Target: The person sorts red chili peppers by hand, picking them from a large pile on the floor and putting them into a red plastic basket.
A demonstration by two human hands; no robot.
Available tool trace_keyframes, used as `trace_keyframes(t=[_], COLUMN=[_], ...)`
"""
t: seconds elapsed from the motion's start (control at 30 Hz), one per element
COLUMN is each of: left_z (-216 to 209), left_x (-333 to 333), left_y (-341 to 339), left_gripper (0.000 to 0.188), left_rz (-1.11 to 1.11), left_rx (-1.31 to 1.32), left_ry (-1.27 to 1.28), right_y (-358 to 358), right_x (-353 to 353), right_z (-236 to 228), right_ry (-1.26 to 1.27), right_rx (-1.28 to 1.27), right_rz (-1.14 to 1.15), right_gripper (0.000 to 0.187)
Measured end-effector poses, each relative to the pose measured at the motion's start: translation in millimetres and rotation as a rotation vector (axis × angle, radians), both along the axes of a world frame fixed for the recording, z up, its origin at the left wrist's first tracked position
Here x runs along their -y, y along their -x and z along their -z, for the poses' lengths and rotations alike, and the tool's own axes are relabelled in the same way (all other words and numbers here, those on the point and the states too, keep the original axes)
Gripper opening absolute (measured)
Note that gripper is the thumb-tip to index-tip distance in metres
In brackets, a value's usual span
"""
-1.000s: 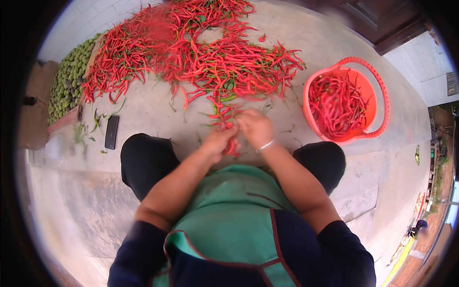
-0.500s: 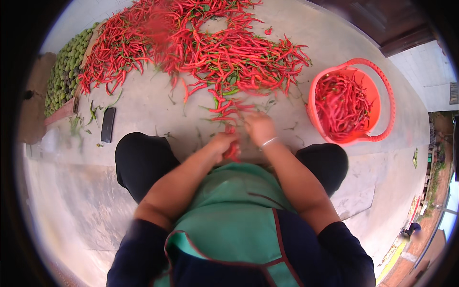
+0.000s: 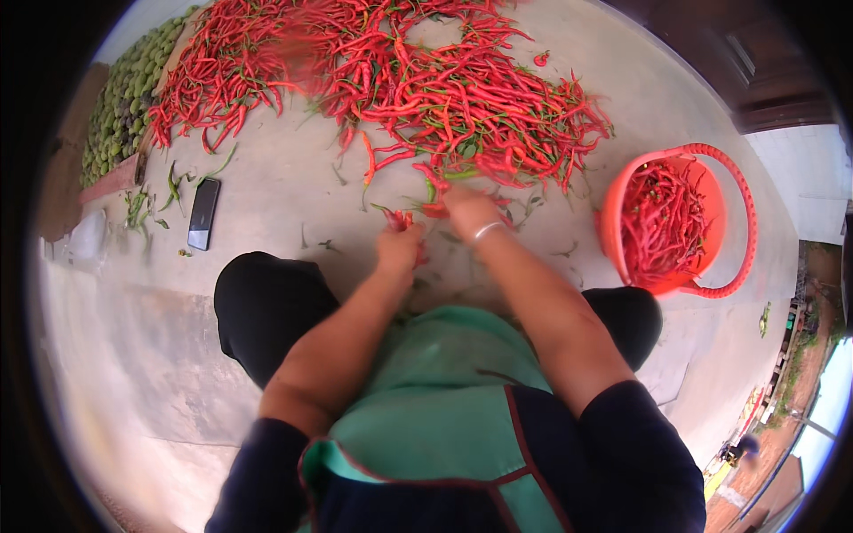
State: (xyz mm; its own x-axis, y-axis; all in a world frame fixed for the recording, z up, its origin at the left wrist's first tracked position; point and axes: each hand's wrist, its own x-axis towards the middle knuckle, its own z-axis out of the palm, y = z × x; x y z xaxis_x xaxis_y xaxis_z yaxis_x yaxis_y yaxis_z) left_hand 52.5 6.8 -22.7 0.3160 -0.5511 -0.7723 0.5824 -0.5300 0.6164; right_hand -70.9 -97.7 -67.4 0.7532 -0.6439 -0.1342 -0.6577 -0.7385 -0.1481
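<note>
Closed around a small bunch of red chili peppers (image 3: 404, 218), my left hand (image 3: 398, 249) is above the floor between my knees. Pepper tips and stems stick out at the top and right side of that fist. My right hand (image 3: 473, 215), with a white bracelet at the wrist, reaches to the near edge of a big heap of red chili peppers (image 3: 480, 111). Its fingers are bent down onto peppers there, slightly blurred and partly hidden by the back of the hand.
An orange-red bucket (image 3: 611, 222) with a raised handle, partly filled with red chilies, stands right of the heap. A black phone (image 3: 203, 213) lies on the floor at left. Green round produce (image 3: 133, 107) is piled far left. Loose stems and leaves (image 3: 138, 209) litter the concrete.
My right hand has moved slightly forward to peppers at the heap's near edge. My left hand has shifted a little left and forward, still holding chilies. The view has tilted slightly.
</note>
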Motion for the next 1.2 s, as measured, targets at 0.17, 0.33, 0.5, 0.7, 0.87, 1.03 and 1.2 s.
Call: trace_keyframes(t=[0.17,0.33,0.5,0.7,0.87,1.03,1.2], left_z=[-2,-37,-53,-43,-68,-53,-63], left_x=[11,25,19,4,0,6,5], left_y=[13,34,50,54,52,41,32], left_gripper=[0.01,0.015,0.019,0.018,0.017,0.018,0.021], left_rz=[0.102,0.235,0.461,0.647,0.593,0.354,0.542], left_rx=[0.161,0.408,0.407,0.613,0.566,0.135,-0.103], left_ry=[0.285,0.636,0.679,0.665,0.671,0.49,0.467], right_y=[20,52,62,63,64,64,66], right_x=[8,-1,-29,-51,-56,-68,-77], right_z=[-58,-96,-121,-120,-122,-127,-120], right_ry=[-0.367,-0.532,-0.759,-0.91,-1.261,-0.724,-0.669], right_rx=[0.523,0.837,1.012,1.031,1.247,0.814,0.672], right_rz=[0.428,0.549,0.675,0.776,0.841,0.675,0.534], right_gripper=[0.026,0.032,0.028,0.022,0.019,0.016,0.015])
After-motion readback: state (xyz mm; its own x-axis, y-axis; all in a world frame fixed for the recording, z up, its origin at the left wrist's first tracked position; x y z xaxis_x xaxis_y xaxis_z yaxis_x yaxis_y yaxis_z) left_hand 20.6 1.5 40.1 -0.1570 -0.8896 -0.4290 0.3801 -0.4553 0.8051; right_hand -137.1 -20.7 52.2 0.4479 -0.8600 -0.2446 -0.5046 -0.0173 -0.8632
